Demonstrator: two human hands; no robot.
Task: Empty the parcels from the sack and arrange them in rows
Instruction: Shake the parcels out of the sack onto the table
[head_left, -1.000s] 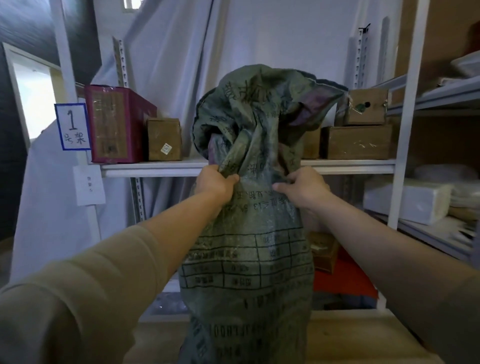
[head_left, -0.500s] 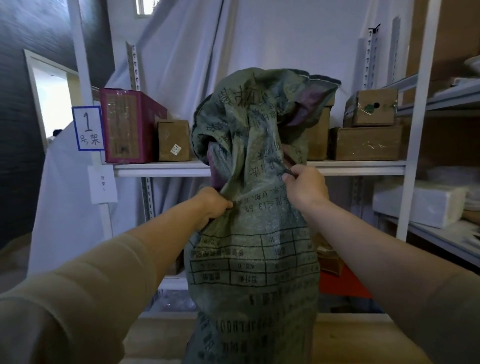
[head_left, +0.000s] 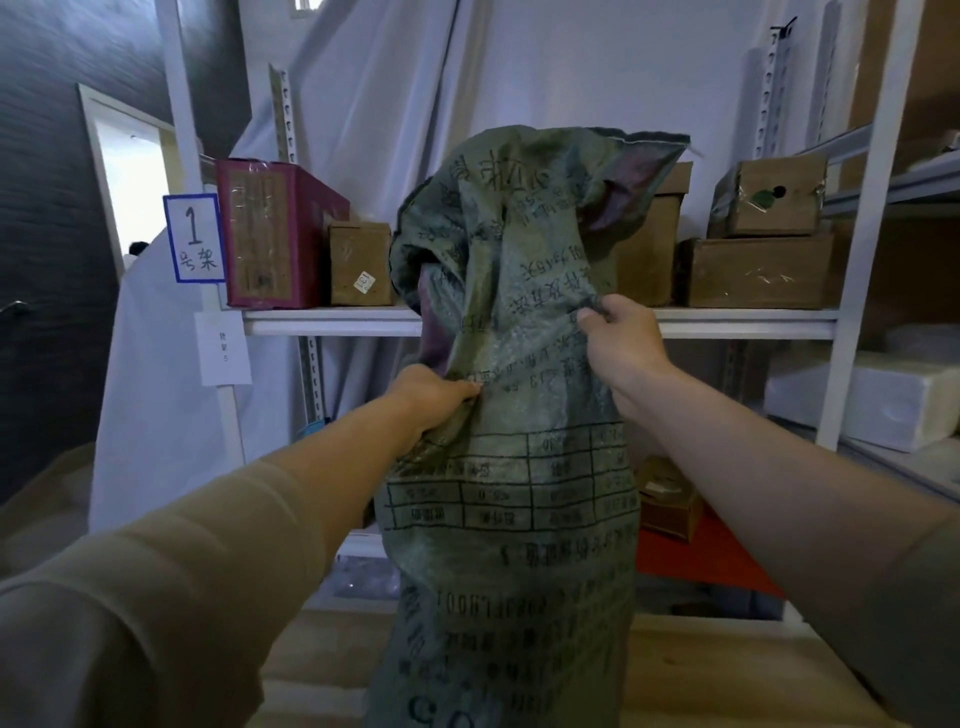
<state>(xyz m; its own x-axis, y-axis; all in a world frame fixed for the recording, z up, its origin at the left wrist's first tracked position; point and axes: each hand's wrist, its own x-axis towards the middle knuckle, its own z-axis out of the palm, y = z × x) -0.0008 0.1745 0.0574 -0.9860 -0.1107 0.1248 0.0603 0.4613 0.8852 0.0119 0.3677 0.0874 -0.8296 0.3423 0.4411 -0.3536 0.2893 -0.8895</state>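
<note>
You hold the green woven sack (head_left: 511, 395) upright in front of you, its printed side facing you and its crumpled top flopping over to the right at about the height of the shelf (head_left: 332, 321) behind it. Your left hand (head_left: 431, 397) grips a bunch of the sack's fabric on its left side, fingers curled tight into the weave. Your right hand (head_left: 621, 345) sits higher and on the right, pinching a fold of the fabric between thumb and curled fingers. The sack's lower end runs out of view at the bottom, so you cannot tell what it rests on.

On the far shelf, to the left of the sack, a dark red box (head_left: 270, 234) stands upright with a small brown carton (head_left: 359, 264) just beside it on the right. To the right of the sack, a brown box (head_left: 649, 239) is partly hidden behind its top, and farther right a small carton (head_left: 771, 195) sits on a flat, wider carton (head_left: 761, 271). A sign marked "1" (head_left: 195, 238) hangs on the left upright, with a white paper slip (head_left: 224, 349) below it. White wrapped parcels (head_left: 852, 402) lie on the lower shelf at the far right.
</note>
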